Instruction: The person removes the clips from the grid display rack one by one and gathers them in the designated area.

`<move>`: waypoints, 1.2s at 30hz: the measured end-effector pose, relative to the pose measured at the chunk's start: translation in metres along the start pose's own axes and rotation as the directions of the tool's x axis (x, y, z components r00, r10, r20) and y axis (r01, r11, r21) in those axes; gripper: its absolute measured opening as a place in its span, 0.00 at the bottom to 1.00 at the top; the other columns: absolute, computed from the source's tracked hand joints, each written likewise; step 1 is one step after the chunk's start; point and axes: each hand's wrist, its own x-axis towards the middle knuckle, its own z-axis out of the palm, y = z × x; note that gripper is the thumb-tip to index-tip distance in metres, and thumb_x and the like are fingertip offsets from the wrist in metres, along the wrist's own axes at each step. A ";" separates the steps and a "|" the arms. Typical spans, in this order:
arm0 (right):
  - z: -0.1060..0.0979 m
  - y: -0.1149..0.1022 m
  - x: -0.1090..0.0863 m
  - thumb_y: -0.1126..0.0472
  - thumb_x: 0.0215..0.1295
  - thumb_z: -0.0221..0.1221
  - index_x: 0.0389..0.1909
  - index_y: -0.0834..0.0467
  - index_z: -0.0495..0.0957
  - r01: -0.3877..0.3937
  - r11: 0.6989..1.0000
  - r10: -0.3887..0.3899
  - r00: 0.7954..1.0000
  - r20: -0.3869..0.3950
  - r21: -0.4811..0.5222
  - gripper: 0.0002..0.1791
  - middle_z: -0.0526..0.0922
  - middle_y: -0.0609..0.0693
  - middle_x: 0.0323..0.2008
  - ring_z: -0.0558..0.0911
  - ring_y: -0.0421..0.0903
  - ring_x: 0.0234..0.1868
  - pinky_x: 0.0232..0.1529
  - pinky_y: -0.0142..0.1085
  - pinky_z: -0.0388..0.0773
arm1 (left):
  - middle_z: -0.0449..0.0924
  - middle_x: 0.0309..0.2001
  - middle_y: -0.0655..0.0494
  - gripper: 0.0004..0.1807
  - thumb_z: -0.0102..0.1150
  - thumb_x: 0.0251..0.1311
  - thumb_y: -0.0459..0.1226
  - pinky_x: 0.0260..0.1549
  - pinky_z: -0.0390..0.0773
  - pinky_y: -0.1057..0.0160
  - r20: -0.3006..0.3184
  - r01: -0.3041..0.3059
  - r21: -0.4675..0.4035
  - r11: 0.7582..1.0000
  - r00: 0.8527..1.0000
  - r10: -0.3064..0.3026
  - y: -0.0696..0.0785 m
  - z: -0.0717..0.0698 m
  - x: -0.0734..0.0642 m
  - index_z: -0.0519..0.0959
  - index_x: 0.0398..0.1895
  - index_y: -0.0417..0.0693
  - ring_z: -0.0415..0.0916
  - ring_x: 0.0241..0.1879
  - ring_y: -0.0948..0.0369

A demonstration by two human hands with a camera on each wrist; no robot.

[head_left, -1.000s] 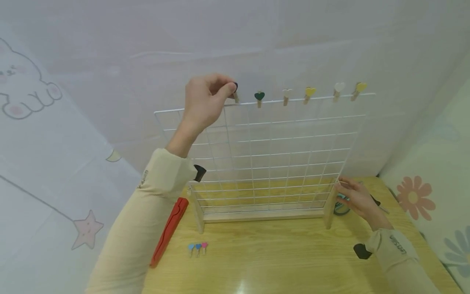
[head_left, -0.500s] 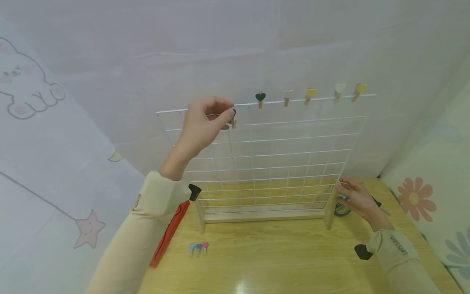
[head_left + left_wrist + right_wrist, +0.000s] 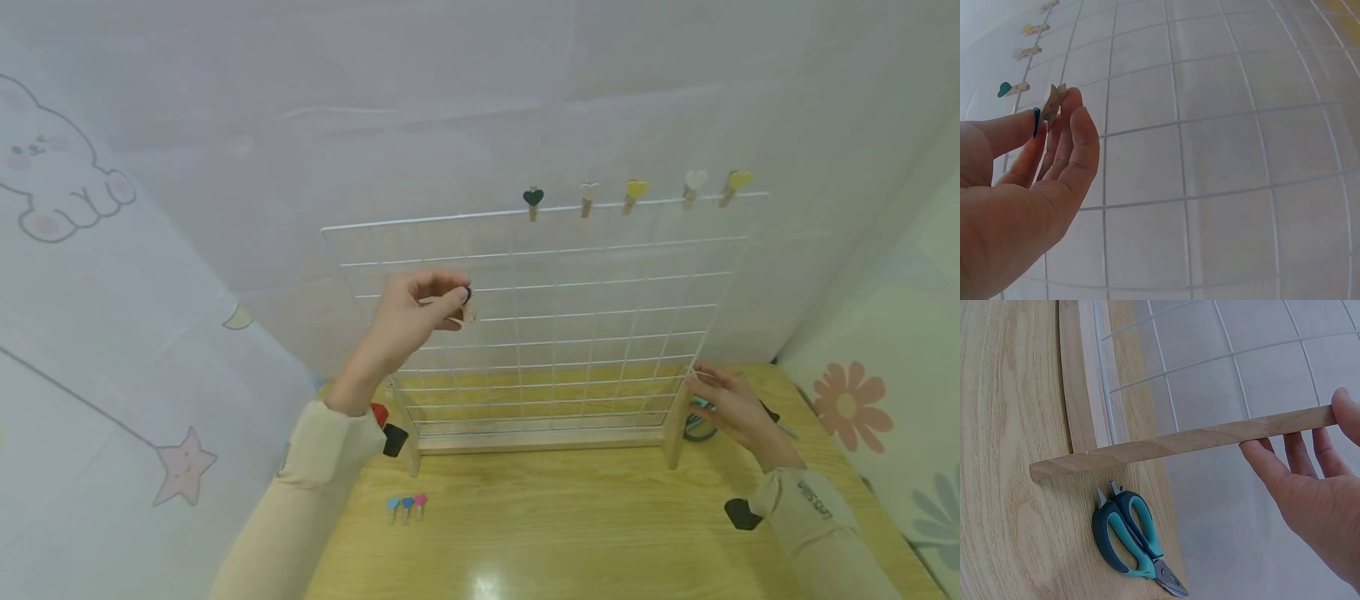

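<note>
My left hand (image 3: 408,321) pinches a small wooden clothespin (image 3: 468,312) with a dark blue heart, in front of the white wire grid (image 3: 461,217). In the left wrist view, thumb and fingertips grip the heart end, and the bare wooden end (image 3: 1055,100) points up. Several heart clothespins stand along the right part of the grid's top rail, a dark green one (image 3: 533,198) leftmost, then white and yellow ones. At the grid's right side, my right hand (image 3: 731,408) holds the wooden upright (image 3: 1179,444) of the stand between thumb and fingers.
Three heart clothespins (image 3: 407,503), light blue, blue and pink, lie in a row on the wooden table (image 3: 540,525). A red object (image 3: 379,414) is mostly hidden behind the left sleeve. Teal-handled scissors (image 3: 1119,534) lie beside the right upright. A patterned cloth hangs behind.
The left hand has taken the dark blue heart clothespin off the top rail and brought it down in front of the grid. My right hand stays on the upright.
</note>
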 end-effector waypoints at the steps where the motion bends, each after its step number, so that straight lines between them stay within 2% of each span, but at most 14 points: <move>1: 0.000 0.000 0.000 0.52 0.73 0.51 0.74 0.67 0.34 0.000 1.000 0.000 1.000 0.000 -0.001 0.44 0.35 0.73 0.71 0.73 0.27 0.46 0.54 0.33 0.76 | 0.78 0.41 0.39 0.12 0.57 0.65 0.31 0.37 0.83 0.57 0.012 0.009 -0.003 1.000 1.000 -0.009 -0.005 0.000 -0.002 0.78 0.49 0.34 0.81 0.34 0.53; 6: 0.000 -0.001 -0.001 0.53 0.73 0.51 0.73 0.68 0.34 0.011 1.000 -0.011 1.000 0.006 0.008 0.44 0.34 0.73 0.71 0.73 0.27 0.46 0.52 0.31 0.76 | 0.79 0.41 0.43 0.12 0.56 0.66 0.32 0.39 0.83 0.53 0.078 0.045 -0.018 0.999 0.996 -0.044 -0.026 -0.001 -0.012 0.77 0.51 0.36 0.81 0.36 0.51; 7: 0.000 -0.001 -0.001 0.53 0.73 0.51 0.73 0.68 0.33 0.013 1.000 -0.013 1.000 0.008 0.010 0.44 0.34 0.74 0.71 0.73 0.27 0.46 0.51 0.30 0.76 | 0.80 0.41 0.45 0.12 0.57 0.66 0.32 0.40 0.82 0.51 0.084 0.051 -0.017 0.999 0.995 -0.049 -0.029 0.000 -0.014 0.77 0.51 0.36 0.82 0.36 0.53; 11: 0.001 0.000 -0.001 0.53 0.74 0.50 0.73 0.69 0.34 0.020 1.000 -0.020 1.000 0.006 0.021 0.44 0.34 0.74 0.71 0.74 0.26 0.45 0.50 0.29 0.77 | 0.81 0.42 0.45 0.13 0.56 0.66 0.32 0.41 0.82 0.51 0.097 0.081 -0.026 0.996 0.992 -0.079 -0.047 0.000 -0.023 0.77 0.51 0.35 0.82 0.38 0.54; 18: 0.000 0.001 -0.001 0.54 0.74 0.50 0.73 0.70 0.34 0.030 0.999 -0.030 1.000 0.004 0.010 0.44 0.34 0.74 0.71 0.74 0.25 0.45 0.51 0.31 0.77 | 0.82 0.42 0.47 0.15 0.58 0.65 0.32 0.39 0.83 0.55 0.072 0.164 -0.029 0.986 0.984 -0.161 -0.079 -0.003 -0.041 0.75 0.52 0.32 0.81 0.38 0.57; 26: -0.001 0.001 -0.002 0.54 0.73 0.50 0.73 0.69 0.35 0.027 1.000 -0.027 1.000 0.000 0.012 0.43 0.35 0.74 0.71 0.74 0.25 0.45 0.53 0.33 0.76 | 0.82 0.39 0.51 0.17 0.57 0.65 0.32 0.40 0.82 0.55 0.055 0.232 -0.081 0.969 0.972 -0.228 -0.113 -0.005 -0.058 0.73 0.54 0.29 0.81 0.38 0.54; 36: -0.001 -0.001 -0.005 0.54 0.74 0.50 0.73 0.69 0.33 0.022 1.000 -0.022 1.000 0.007 -0.003 0.43 0.35 0.74 0.71 0.73 0.25 0.45 0.54 0.34 0.76 | 0.82 0.39 0.53 0.20 0.58 0.65 0.32 0.40 0.82 0.57 0.017 0.325 -0.136 0.936 0.945 -0.326 -0.152 -0.009 -0.084 0.72 0.56 0.29 0.79 0.37 0.59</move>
